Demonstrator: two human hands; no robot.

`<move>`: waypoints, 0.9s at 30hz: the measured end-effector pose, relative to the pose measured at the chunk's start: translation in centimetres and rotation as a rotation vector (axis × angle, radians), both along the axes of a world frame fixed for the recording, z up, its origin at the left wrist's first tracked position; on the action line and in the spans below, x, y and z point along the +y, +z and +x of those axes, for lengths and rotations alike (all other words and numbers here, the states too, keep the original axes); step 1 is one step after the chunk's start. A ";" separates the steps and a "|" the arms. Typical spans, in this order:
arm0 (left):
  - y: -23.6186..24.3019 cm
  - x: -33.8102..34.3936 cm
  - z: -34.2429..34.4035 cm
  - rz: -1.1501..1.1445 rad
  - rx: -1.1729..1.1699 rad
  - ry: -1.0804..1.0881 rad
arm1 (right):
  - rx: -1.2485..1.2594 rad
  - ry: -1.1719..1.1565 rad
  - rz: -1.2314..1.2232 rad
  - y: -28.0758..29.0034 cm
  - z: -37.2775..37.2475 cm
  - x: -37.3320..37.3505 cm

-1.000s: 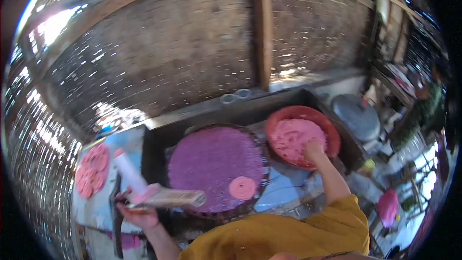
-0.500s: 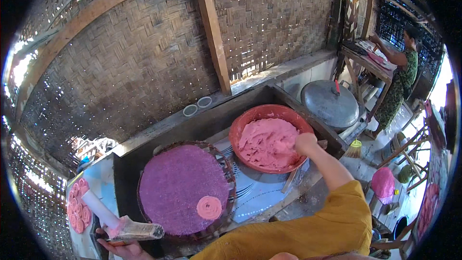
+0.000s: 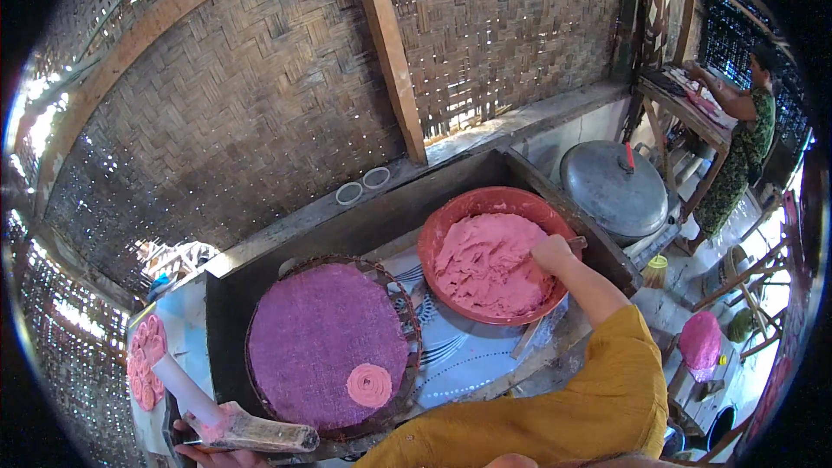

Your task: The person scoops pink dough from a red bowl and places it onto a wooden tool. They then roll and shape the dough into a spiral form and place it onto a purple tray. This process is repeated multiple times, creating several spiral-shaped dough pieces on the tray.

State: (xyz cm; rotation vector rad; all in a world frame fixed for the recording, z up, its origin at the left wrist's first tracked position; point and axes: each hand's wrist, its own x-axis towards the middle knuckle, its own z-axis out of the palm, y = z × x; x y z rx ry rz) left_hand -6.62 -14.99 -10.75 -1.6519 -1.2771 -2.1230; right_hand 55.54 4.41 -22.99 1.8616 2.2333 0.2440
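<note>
My right hand (image 3: pixel 553 254) is closed at the right side of a red basin (image 3: pixel 436 284) heaped with pink dough (image 3: pixel 485 251). A short brownish handle end (image 3: pixel 577 243) sticks out of the fist; the tool's other end is hidden. At the lower left, my left hand (image 3: pixel 221 458) grips a wooden dough press (image 3: pixel 269 433) from below, its white cylinder (image 3: pixel 186 392) slanting up and pink dough smeared at the joint. Beside the press lies a round tray covered with purple cloth (image 3: pixel 321 338), bearing one coiled pink dough round (image 3: pixel 370 385) near its right edge.
Pink coiled rounds (image 3: pixel 147 355) sit on a surface at far left. Dark wooden trough walls (image 3: pixel 381 208) surround tray and basin. A lidded metal pot (image 3: pixel 611 186) stands beyond the basin. Another person (image 3: pixel 737 121) works at a table, far right. Two small rings (image 3: pixel 349 193) rest on the ledge.
The view has shifted slightly. Within the basin, my right hand has moved a little up and left, the handle end tilting with it. My left hand still holds the press.
</note>
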 end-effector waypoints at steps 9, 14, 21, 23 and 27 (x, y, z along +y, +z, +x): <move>1.2 0.9 0.7 0.020 -0.335 -0.319 | 0.108 -0.003 -0.057 -3.9 -0.5 0.7; 3.8 0.2 -3.2 -0.150 -0.674 -0.778 | 0.358 -0.087 -0.213 2.7 0.4 -1.8; 12.9 -2.4 -0.4 -0.303 -0.352 -0.370 | 1.292 0.116 -0.539 14.5 -6.5 -4.9; 13.9 -3.0 0.1 -0.569 -0.226 -0.105 | 1.505 0.168 -0.672 15.4 -11.0 -5.4; 13.5 0.6 4.3 -1.039 0.245 -0.430 | 1.746 0.388 -1.047 18.0 -21.5 -7.6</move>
